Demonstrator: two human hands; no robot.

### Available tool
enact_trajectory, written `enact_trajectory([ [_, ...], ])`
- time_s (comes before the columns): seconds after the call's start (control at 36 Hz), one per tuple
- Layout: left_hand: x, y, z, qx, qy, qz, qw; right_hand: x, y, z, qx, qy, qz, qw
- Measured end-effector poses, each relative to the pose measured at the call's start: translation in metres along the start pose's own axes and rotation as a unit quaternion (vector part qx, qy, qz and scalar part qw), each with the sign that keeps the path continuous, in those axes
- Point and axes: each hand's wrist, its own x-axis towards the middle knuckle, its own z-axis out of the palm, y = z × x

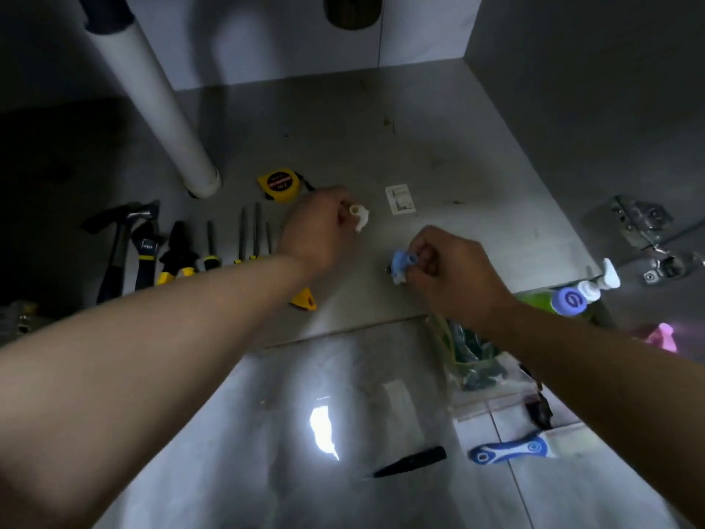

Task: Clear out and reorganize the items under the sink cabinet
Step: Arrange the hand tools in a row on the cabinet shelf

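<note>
Over the cabinet floor (419,147), a small white piece (359,216) is pinched in the curled fingers of the left hand (318,229), and a blue piece (401,263) is pinched by the fingertips of the right hand (448,265); both are perhaps fittings, too blurred to name. They are held low just right of the row laid at left, hammer (118,238), pliers (177,255), screwdrivers (244,238), tape (278,184), probably so the row can be extended in order.

Yellow tape measure (277,184) (black label), white pipe (160,108)

My cabinet floor (438,154) looks like dull brushed metal; the floor tiles (236,433) at six o'clock shine glossy.
</note>
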Motion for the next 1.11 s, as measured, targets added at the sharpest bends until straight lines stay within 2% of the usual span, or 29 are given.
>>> enact_trajectory([
  [0.14,0.036,0.001,0.004,0.05,-0.023,-0.01,0.998,0.056,0.002,0.006,-0.052,-0.01,0.049,0.997],
  [0.28,0.069,0.003,0.006,0.094,-0.033,-0.016,0.995,0.083,0.003,0.019,-0.108,-0.017,0.05,0.993],
  [0.44,0.086,-0.002,0.004,0.119,-0.037,-0.045,0.991,0.094,0.001,0.035,-0.064,0.008,0.073,0.995],
  [0.78,0.07,-0.008,0.005,0.071,-0.078,-0.008,0.994,0.066,0.008,0.026,-0.026,-0.007,0.005,1.0],
  [0.86,0.05,-0.008,0.002,0.055,-0.043,-0.004,0.998,0.042,0.009,0.014,-0.018,-0.005,-0.013,1.0],
  [0.97,-0.002,0.012,0.011,0.024,0.049,0.087,0.995,-0.002,0.018,-0.005,-0.022,-0.048,-0.001,0.999],
  [1.06,-0.057,0.036,0.026,-0.03,0.032,0.159,0.986,-0.043,0.028,-0.017,-0.06,-0.058,0.002,0.996],
  [1.11,-0.094,0.052,0.04,-0.065,-0.001,0.174,0.983,-0.072,0.035,-0.022,-0.071,-0.082,0.012,0.994],
])
